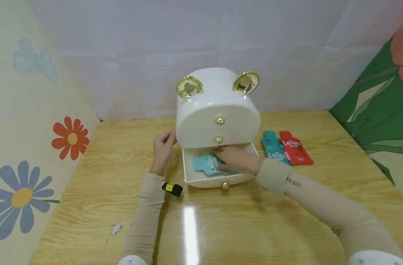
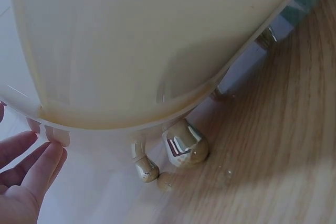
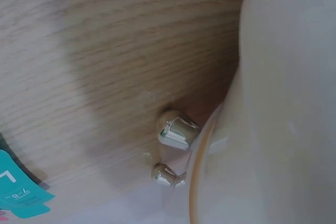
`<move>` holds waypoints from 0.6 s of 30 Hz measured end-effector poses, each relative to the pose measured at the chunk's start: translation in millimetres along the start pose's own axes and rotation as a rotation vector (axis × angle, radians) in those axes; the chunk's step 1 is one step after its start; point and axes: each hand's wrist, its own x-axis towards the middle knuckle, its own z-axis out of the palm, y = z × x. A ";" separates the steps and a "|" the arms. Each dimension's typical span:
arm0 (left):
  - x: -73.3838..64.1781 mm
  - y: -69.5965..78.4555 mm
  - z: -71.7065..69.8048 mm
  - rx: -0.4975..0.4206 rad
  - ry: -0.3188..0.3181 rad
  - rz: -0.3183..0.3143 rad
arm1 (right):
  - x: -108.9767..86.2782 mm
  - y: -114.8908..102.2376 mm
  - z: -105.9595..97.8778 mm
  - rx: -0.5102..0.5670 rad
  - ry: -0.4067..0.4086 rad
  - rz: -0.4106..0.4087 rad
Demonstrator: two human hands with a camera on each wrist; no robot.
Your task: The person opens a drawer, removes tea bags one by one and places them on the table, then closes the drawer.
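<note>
A white rounded cabinet [image 1: 218, 127] with gold ears stands on the table, its bottom drawer [image 1: 186, 177] pulled out. Inside the drawer lies a teal LeTea pouch [image 1: 201, 164]. My right hand [image 1: 238, 159] reaches into the drawer and holds the pouch's right side between thumb and fingers, covering part of it. At the cabinet's left side, my left hand [image 1: 164, 149] touches the white wall with its fingertips. The left wrist view shows those fingers [image 2: 44, 169] extended against the wall [image 2: 105, 153]. In the right wrist view the hand is hidden.
Right of the cabinet, another teal pouch [image 1: 270, 144] and a red pouch [image 1: 296, 149] overlap on the wooden table [image 1: 241, 224]. A black-and-yellow device [image 1: 172, 189] sits by the left wrist. Small gold feet [image 2: 186, 142] support the cabinet. A pale curtain [image 1: 138, 66] hangs behind.
</note>
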 end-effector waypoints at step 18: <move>-0.9 -1.1 1.1 -0.021 0.003 0.006 | -9.4 -10.4 -8.2 0.189 0.091 0.091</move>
